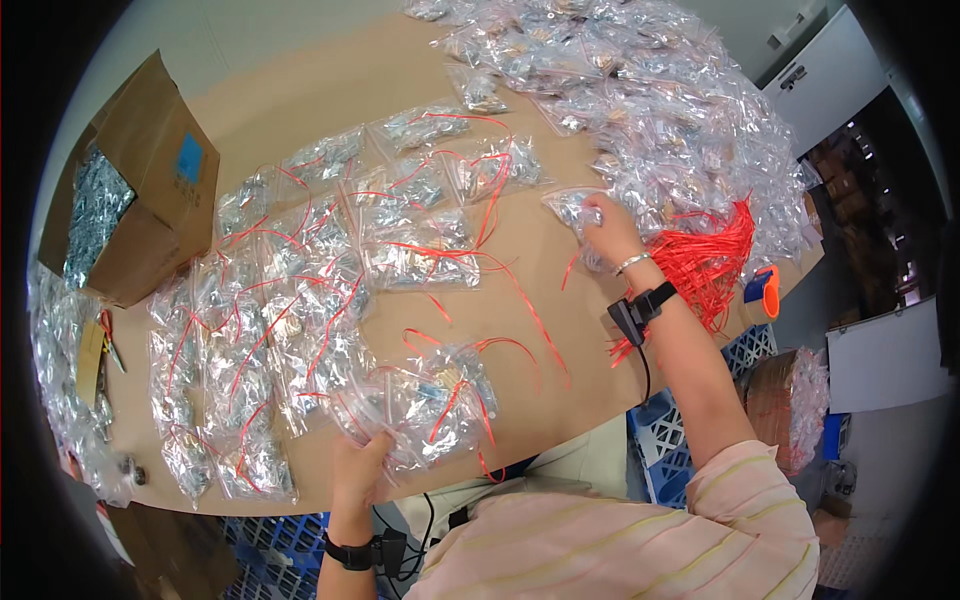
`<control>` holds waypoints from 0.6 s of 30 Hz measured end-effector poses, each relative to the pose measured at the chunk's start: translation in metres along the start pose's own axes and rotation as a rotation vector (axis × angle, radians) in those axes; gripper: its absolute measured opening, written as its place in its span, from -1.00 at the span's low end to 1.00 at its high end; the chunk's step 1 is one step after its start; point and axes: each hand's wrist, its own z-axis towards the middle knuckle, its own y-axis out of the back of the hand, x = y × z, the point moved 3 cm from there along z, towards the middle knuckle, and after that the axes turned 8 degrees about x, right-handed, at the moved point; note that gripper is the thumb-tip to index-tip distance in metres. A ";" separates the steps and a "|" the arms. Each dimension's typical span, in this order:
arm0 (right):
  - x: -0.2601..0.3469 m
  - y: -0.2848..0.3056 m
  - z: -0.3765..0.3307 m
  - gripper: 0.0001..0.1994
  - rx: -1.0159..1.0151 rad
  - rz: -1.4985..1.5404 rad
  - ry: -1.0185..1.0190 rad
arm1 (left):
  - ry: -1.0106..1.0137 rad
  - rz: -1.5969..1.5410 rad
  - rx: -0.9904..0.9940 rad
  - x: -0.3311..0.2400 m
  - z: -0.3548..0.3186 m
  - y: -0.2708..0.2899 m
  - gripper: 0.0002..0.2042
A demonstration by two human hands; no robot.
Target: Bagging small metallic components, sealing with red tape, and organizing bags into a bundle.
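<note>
Pale pink shirt with yellow stripes: nearest the camera, across the lower middle and right.
Left hand: fingers pinching the corner of a clear plastic bag with shiny contents and thin red ribbon across it, which lies at the near edge of the bench.
Right hand: arm stretched forward, fingers closed on the end of a small clear plastic bag at the left border of the big heap.
Wrists: black strap with a dark device on the left; silver bracelet and another black strap with a device on the right.
Ribbons: dense bundle of bright red strips, just beside the right forearm.
Rows: overlapping clear bags trailing red ribbons, left of centre.
Heap: large mound of clear, glittering bags, far right of the bench.
Bench: tan top with a curved-looking edge.
Box: open brown cardboard carton with a blue square, left, silvery packets inside.
Below: blue lattice plastic crate.
</note>
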 end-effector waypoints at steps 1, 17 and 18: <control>0.004 0.006 -0.007 -0.58 0.041 0.343 0.005 | 0.030 -0.004 0.015 -0.007 0.000 -0.004 -0.75; 0.179 -0.032 -0.008 -0.82 0.132 0.439 0.221 | 0.199 0.291 -0.051 -0.071 0.000 -0.002 -0.37; 0.169 -0.048 0.013 -0.76 -0.019 0.286 0.348 | 0.210 0.284 -0.048 -0.064 0.004 -0.002 -0.37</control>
